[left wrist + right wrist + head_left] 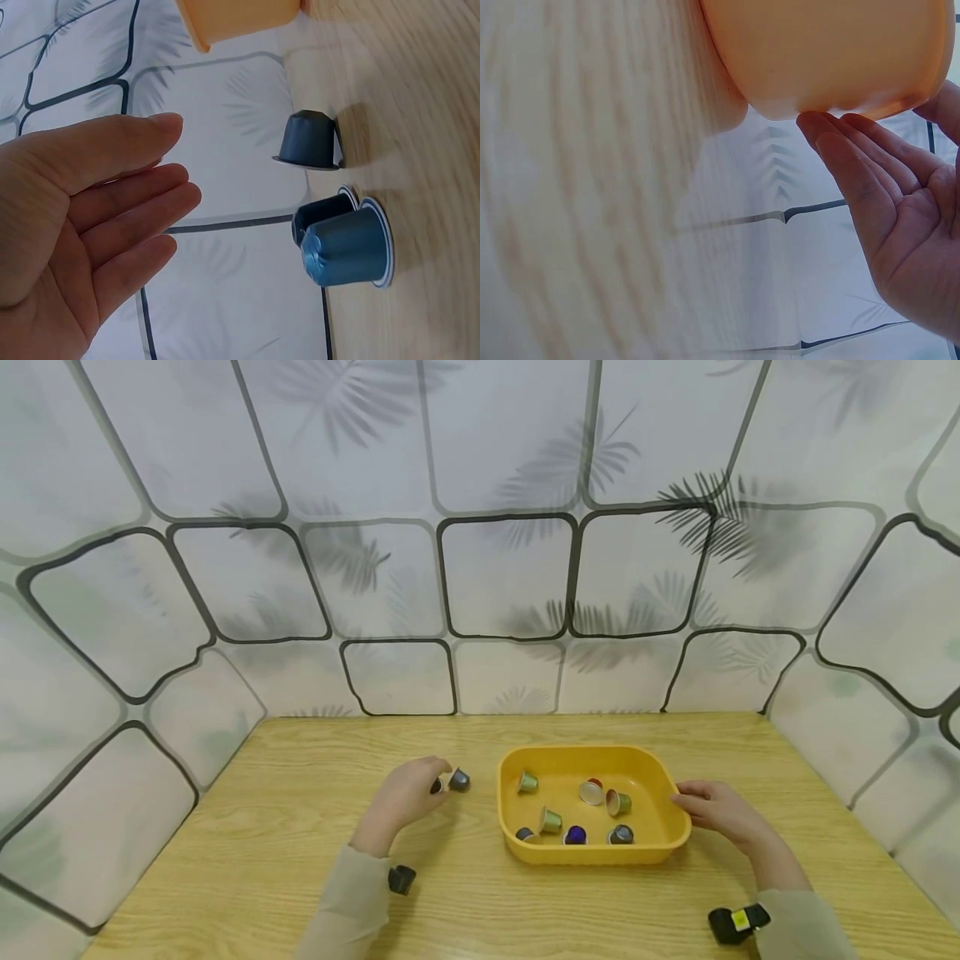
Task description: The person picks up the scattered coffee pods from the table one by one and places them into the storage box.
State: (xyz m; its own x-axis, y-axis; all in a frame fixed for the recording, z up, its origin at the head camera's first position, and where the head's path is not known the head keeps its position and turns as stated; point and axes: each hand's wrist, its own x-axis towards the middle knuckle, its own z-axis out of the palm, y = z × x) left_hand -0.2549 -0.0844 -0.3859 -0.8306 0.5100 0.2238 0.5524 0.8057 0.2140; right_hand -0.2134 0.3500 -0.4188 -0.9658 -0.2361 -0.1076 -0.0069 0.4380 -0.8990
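Observation:
My left hand (405,797) hovers beside a few coffee capsules on the table, thumb and fingers apart, holding nothing. In the left wrist view a black capsule (307,139) lies nearest the fingertips. Below it, a blue capsule (346,247) partly covers another dark capsule (324,214). In the head view the fingers hide part of this group; a dark capsule (460,780) shows just past them. My right hand (723,814) grips the right end of a yellow tray (592,855), fingers against its outer wall and thumb at the rim.
Inside the tray lie several capsules: green ones (551,821), a purple one (576,835), a dark grey one (621,834) and a red one (594,783). The wooden table (247,860) ends at a patterned backdrop (506,577) behind and at both sides.

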